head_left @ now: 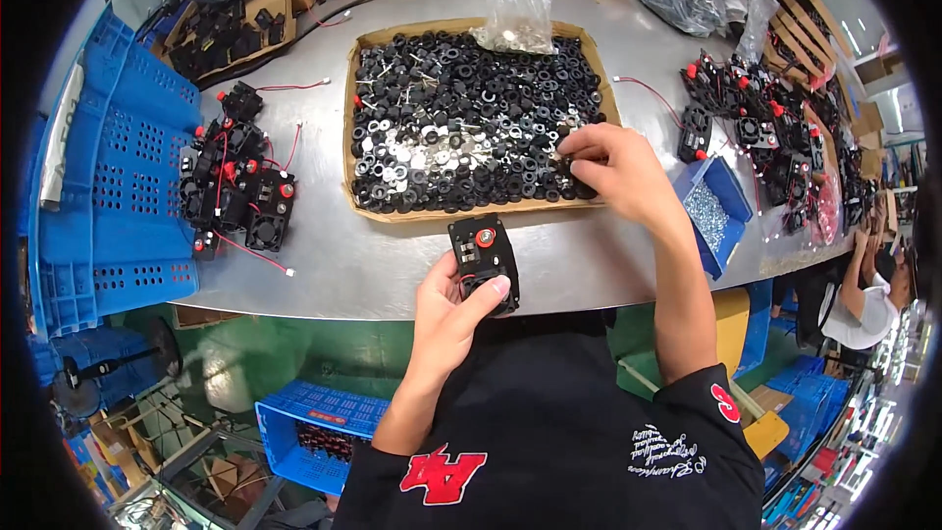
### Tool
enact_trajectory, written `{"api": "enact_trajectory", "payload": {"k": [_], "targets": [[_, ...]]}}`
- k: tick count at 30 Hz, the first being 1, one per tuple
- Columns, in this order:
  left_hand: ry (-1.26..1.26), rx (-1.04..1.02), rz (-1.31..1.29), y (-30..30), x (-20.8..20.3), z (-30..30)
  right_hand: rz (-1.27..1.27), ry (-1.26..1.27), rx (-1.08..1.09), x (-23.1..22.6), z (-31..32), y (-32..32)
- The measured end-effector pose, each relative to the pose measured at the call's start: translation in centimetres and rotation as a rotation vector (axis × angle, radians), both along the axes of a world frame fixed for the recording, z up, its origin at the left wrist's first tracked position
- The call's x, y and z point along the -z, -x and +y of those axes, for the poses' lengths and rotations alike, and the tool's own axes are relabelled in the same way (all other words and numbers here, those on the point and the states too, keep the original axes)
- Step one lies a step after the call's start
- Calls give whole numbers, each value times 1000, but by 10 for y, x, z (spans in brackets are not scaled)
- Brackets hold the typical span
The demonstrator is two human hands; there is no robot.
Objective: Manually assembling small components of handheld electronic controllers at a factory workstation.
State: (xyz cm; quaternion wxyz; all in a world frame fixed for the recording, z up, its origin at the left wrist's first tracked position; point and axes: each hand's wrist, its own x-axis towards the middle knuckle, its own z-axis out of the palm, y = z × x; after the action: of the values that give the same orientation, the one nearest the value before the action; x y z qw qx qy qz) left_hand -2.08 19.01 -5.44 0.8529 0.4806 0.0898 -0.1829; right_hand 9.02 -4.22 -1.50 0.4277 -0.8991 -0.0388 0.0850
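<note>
A black rectangular module point(474, 253) with a red round fitting point(485, 237) near its far end sits in the left hand point(444, 326), clasped between thumb and fingers. Ahead and right of that hand, the right hand point(625, 175) has its fingertips drawn narrow at black rings point(471, 193) in a cardboard tray point(392, 217); I cannot tell whether it pinches one. Below both hands, a black shirt point(559, 402) bears white script point(667, 451) and white-edged red lettering point(446, 478).

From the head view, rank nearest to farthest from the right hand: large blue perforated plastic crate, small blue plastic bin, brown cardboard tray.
1. Brown cardboard tray: beneath the right hand
2. Small blue plastic bin: just right
3. Large blue perforated plastic crate: far left
</note>
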Motion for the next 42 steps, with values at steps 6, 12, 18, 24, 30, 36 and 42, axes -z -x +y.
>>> {"api": "enact_trajectory", "payload": {"k": [6, 12, 18, 24, 30, 36, 42], "targets": [[13, -7, -9, -4, 7, 0, -166, 77, -145, 9, 2, 0], [44, 2, 13, -3, 8, 5, -99, 119, -217, 0, 3, -5], [129, 42, 48, -5, 5, 9, -112, 166, -142, 3, 4, -8], [124, 47, 35, -6, 7, 9, -247, 246, -117, 8, 2, -9], [88, 41, 29, -3, 8, 10, -288, 79, -66, -3, 15, 1], [61, 5, 11, -1, 6, 4, 24, -586, 6, -8, 28, 36], [-5, -29, -28, -3, 0, -5, -18, -472, -159, 2, 50, 72]]}}
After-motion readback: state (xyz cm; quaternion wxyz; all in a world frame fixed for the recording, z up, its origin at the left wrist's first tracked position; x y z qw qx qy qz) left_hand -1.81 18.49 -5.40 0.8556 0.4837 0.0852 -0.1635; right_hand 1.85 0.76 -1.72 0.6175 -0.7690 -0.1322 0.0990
